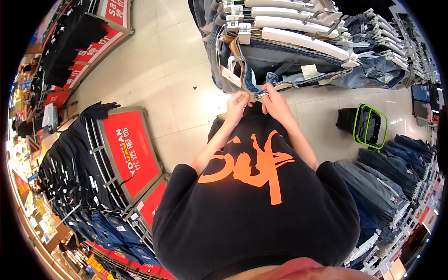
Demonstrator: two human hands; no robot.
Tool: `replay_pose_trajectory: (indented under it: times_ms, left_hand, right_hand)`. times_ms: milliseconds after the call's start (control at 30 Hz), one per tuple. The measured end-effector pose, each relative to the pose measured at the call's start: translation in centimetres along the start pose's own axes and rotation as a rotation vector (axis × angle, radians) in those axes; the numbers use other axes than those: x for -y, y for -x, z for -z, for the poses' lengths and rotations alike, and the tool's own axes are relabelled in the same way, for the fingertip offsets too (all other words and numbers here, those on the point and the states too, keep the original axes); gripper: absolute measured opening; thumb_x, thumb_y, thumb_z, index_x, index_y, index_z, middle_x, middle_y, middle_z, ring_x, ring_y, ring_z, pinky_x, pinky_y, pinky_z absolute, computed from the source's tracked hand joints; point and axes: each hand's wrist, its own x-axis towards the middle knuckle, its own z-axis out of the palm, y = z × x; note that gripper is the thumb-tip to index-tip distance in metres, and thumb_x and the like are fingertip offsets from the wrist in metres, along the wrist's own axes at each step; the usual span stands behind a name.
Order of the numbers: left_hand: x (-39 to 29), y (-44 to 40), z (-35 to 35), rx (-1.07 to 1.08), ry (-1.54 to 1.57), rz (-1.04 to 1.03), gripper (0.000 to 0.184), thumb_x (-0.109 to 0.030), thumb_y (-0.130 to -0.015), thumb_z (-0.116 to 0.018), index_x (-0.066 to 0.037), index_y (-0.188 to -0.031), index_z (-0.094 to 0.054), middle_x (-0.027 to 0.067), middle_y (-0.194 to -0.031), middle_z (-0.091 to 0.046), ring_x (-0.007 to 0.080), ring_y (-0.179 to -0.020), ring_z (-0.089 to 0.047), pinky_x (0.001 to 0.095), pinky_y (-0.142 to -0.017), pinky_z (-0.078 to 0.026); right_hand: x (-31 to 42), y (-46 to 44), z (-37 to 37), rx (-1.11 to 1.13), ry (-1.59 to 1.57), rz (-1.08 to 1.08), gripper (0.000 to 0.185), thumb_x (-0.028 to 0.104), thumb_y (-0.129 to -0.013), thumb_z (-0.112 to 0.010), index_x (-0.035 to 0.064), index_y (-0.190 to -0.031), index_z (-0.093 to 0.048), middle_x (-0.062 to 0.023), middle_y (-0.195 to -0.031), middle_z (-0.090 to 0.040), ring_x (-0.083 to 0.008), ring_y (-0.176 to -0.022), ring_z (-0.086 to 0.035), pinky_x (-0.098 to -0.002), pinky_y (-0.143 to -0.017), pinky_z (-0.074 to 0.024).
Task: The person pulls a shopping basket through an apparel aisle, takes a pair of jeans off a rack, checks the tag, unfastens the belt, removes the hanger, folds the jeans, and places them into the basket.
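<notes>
Black cloth garments (70,44) merge at far left, individual shapes hard to make out. The left hand (237,105) curls its fingers at the waistband of blue denim jeans (270,57) hanging on the rack; whether it grips is unclear. The right hand (274,100) pinches the waistband's edge, its fingertips partly hidden. Further right, a lime-green-rimmed black basket (357,122) stands on the floor (311,108).

The left hand (237,106) and right hand (274,102) pinch the front waistband of hanging denim jeans (282,57); a green-rimmed shopping basket (357,125) stands on the tiled floor (182,60) to the right.
</notes>
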Motion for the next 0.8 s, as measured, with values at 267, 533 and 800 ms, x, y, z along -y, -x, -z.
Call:
replay_pose_trajectory:
  times_ms: [267,533,800]
  left_hand:
    - [-0.2,-0.6,-0.3,-0.187,-0.068,-0.049,0.013,-0.008,-0.081,-0.057,0.005,-0.083,-0.059,0.0055,-0.073,-0.058,0.0119,-0.062,-0.056,0.0224,-0.060,-0.041]
    - [-1.2,-0.8,-0.4,-0.187,-0.106,0.051,0.013,-0.008,-0.080,-0.058,0.004,-0.083,-0.061,0.0051,-0.071,-0.058,0.0109,-0.054,-0.054,0.0212,-0.053,-0.040]
    - [-1.8,0.0,-0.9,-0.154,0.104,-0.028,0.018,-0.014,-0.080,-0.059,0.005,-0.082,-0.061,0.0057,-0.068,-0.056,0.0112,-0.052,-0.051,0.0210,-0.051,-0.039]
  right_hand:
    - [0.1,-1.2,0.4,0.005,-0.169,-0.093,0.019,0.007,-0.081,-0.040,-0.0006,-0.098,-0.045,-0.0076,-0.048,-0.051,-0.0160,-0.040,-0.053,-0.0286,-0.044,-0.0428]
    - [-1.0,-1.7,0.5,0.037,-0.399,-0.164,0.026,0.007,-0.080,-0.037,-0.0036,-0.104,-0.040,-0.0046,-0.047,-0.045,-0.0161,-0.038,-0.049,-0.0288,-0.043,-0.0445]
    - [0.3,-0.9,1.8,0.124,-0.817,-0.432,0.033,0.009,-0.079,-0.040,-0.0038,-0.109,-0.037,0.0032,-0.041,-0.033,-0.0110,-0.034,-0.042,-0.0302,-0.046,-0.0489]
